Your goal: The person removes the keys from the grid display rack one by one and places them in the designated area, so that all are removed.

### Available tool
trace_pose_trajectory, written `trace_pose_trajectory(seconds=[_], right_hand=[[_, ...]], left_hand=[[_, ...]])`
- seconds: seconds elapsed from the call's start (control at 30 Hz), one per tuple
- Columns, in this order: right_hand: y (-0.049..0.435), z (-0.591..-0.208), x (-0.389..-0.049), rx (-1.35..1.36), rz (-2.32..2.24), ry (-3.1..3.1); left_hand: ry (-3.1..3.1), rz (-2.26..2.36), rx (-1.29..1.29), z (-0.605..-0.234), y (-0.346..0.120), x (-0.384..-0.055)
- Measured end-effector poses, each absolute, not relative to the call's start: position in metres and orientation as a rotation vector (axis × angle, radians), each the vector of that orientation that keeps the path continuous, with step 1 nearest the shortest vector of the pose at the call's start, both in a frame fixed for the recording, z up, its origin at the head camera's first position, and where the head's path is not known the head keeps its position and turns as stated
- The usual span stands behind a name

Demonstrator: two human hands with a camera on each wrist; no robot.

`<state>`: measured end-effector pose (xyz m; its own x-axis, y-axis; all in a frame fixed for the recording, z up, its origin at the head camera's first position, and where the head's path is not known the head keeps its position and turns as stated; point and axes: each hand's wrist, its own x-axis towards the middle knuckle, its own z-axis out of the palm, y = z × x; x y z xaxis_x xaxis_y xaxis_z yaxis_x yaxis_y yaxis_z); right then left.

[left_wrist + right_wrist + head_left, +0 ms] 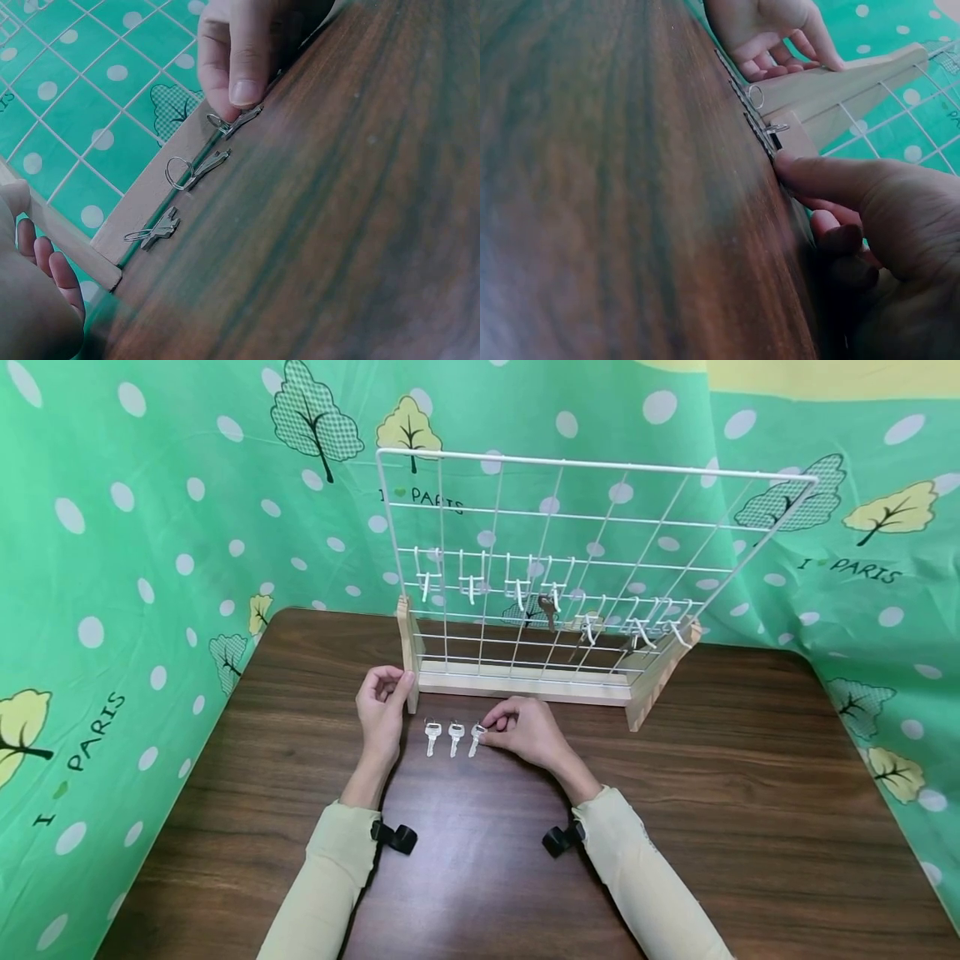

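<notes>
Three silver keys with small rings lie in a row on the wooden table: a left key point(432, 737), a middle key point(456, 738) and a right key point(476, 740). My right hand point(528, 733) pinches the right key at its head between thumb and forefinger; that key tilts a little against the others. My left hand point(382, 714) is beside the rack's left wooden support point(409, 647), its thumb touching the wood and its other fingers loosely bent. In the left wrist view, the nearest key point(157, 231) lies close to the rack's wooden base point(154, 191).
Behind the keys stands a white wire grid rack point(592, 514) with several white hooks. A dark key point(549, 608) hangs on one hook, and more keys hang lower right. A green patterned curtain point(172, 635) surrounds the dark wood table point(750, 810).
</notes>
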<state>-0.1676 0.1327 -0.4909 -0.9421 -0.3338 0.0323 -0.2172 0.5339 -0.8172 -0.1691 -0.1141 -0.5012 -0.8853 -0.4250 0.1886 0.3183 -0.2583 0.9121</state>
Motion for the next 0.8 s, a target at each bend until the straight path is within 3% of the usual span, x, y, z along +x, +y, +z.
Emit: trace_pose_trajectory(seconds=[0.8], right_hand=[[0.1333,-0.4927,-0.1675,-0.505,-1.37,2.625]], left_hand=[[-1.551,-2.174,0.135,-0.4994,-0.1141,-0.1683]])
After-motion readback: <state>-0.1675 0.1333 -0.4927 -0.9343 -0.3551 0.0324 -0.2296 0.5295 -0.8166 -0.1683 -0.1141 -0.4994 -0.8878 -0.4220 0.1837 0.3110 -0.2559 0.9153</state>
